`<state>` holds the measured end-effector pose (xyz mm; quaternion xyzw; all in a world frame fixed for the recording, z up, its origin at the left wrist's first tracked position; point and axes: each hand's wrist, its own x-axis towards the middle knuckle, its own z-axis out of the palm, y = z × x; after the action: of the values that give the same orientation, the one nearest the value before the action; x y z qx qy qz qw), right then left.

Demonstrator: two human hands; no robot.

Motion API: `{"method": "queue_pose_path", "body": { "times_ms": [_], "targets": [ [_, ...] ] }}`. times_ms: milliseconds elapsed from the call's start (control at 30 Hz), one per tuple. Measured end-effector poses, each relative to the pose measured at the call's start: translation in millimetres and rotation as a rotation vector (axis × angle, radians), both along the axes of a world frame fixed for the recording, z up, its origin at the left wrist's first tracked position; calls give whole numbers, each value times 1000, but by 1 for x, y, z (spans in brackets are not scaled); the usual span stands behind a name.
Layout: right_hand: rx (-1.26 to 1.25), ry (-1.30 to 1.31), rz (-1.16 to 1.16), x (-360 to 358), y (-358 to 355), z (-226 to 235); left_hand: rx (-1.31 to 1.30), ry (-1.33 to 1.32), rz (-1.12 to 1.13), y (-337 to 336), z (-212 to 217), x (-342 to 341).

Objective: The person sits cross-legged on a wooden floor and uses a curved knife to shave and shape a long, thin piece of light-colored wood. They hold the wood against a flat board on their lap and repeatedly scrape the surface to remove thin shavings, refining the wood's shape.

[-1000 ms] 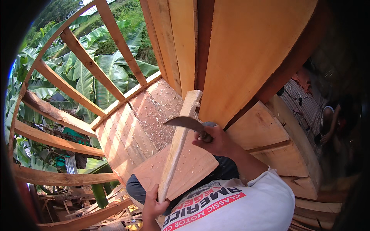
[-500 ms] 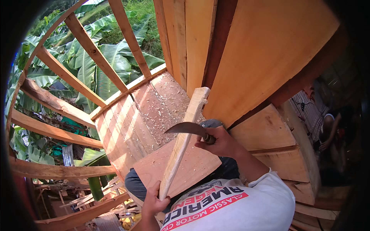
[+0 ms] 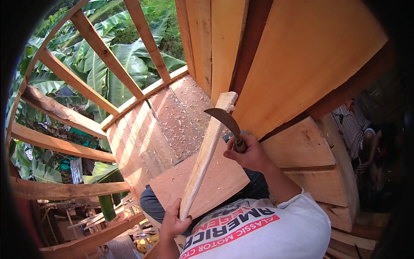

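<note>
Left hand (image 3: 172, 222) wrapped tight round the lower end of a long pale wood strip (image 3: 206, 153), fingers curled fully shut on it, strip rising steeply away from those fingers to a chipped top end. Right hand (image 3: 249, 152) clenched on the handle of a curved dark blade (image 3: 224, 119) — fingers closed, no gap showing, blade arcing up and left from the knuckles with its tip just at the strip's upper edge. Versus half a second back: blade sits slightly higher along the strip, closer to the top end, grip on both unchanged; view tilted a touch. Reads as a trimming pass working toward the strip's tip, probably early in a stroke, not finished. Strip's lower half lying across a flat board (image 3: 202, 185) resting over the lap, just past the left fingertips. Shavings scattered on the plank floor (image 3: 172, 121) beyond the blade. Edges: orange plank wall (image 3: 302, 56) close behind the right knuckles, little backswing room there; stacked boards (image 3: 302, 149) just right of the wrist. Open room mainly left of the strip, over the floor, up to the slatted timber frame (image 3: 103, 54) with banana leaves (image 3: 125, 60) beyond. Another person (image 3: 373, 151) seated well off to the right, clear of the blade's arc.
</note>
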<state>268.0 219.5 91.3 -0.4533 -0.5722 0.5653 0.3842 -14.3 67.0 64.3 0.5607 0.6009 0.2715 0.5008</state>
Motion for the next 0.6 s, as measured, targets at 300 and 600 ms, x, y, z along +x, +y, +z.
{"method": "queue_pose_path", "body": {
  "times_ms": [300,600],
  "targets": [
    [404,-291,-164,-4,3,-17,-167,-156,52,-29,3,1],
    [554,-594,-325,-12,18,-63,-495,-557,70,-71,-20,-8]
  ]
}}
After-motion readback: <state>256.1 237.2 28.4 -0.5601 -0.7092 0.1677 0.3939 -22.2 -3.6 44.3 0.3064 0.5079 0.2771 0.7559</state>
